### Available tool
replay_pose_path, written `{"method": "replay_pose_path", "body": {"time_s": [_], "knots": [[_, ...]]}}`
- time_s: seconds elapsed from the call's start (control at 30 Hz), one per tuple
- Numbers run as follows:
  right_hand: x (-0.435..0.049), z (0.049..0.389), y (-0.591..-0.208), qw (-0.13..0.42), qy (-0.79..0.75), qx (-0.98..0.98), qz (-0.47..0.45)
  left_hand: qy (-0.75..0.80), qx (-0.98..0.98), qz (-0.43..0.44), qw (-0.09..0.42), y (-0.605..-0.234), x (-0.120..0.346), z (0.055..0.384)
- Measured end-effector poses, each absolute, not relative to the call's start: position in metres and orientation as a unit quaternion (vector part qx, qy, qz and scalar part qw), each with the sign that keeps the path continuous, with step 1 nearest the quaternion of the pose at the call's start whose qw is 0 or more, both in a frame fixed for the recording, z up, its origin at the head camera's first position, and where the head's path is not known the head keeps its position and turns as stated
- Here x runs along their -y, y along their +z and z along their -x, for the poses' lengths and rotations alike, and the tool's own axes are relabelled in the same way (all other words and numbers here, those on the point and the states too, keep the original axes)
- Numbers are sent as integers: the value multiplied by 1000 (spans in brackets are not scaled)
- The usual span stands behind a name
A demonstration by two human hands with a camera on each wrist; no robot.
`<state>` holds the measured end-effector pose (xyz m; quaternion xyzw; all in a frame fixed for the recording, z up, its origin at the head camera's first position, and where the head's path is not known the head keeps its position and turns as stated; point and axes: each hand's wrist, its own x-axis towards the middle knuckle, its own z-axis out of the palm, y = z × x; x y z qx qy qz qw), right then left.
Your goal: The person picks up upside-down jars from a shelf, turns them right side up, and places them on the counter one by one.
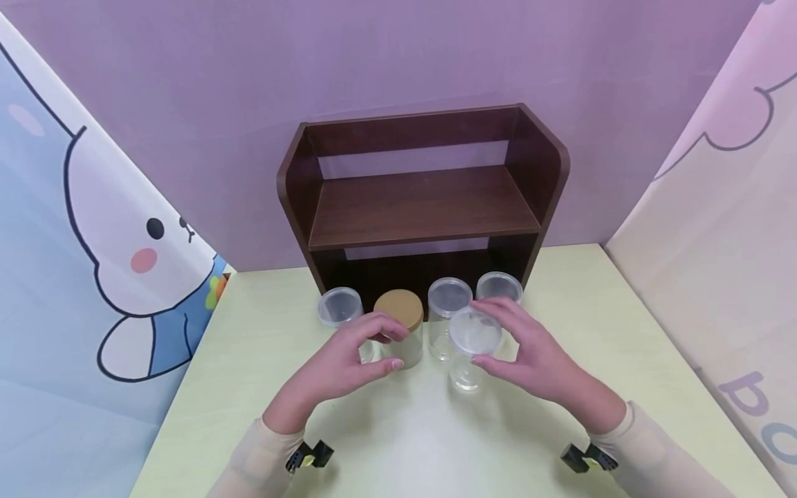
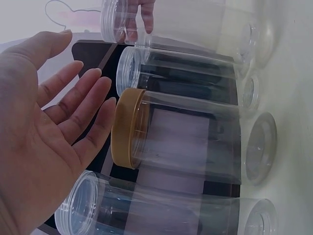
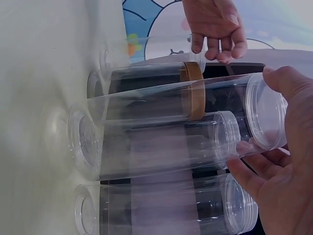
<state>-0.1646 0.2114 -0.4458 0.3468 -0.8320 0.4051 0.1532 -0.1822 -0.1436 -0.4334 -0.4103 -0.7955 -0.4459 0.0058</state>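
Note:
My right hand (image 1: pixel 537 354) holds the frontmost clear jar (image 1: pixel 475 333) by its lid, thumb on one side and fingers on the other. In the right wrist view that clear jar (image 3: pixel 171 129) leans slightly compared with its neighbours; whether its base touches the table I cannot tell. My left hand (image 1: pixel 350 354) hovers near a jar with a brown lid (image 1: pixel 400 309), fingers loosely bent and holding nothing. The left wrist view shows a gap between most of that hand (image 2: pixel 54 112) and the brown lid (image 2: pixel 128 128). All the jars are see-through, with no contents visible.
A clear-lidded jar (image 1: pixel 340 306) stands left of the brown-lidded one, and two others (image 1: pixel 450 297) (image 1: pixel 499 285) stand to its right. Behind them rises a dark brown two-tier shelf (image 1: pixel 423 207) on the pale table (image 1: pixel 249 387), against a purple backdrop (image 1: pixel 398 55).

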Motion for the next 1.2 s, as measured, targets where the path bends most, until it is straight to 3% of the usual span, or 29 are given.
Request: {"method": "replay_pose_path", "body": {"time_s": [0.63,1.2], "knots": [[-211,160,-464,172,370,847,-340,-445,795,413,10,-434,144,181],[-214,161,-477,221,349,849,-330,-443,800,405,7,-436,147,180]]}}
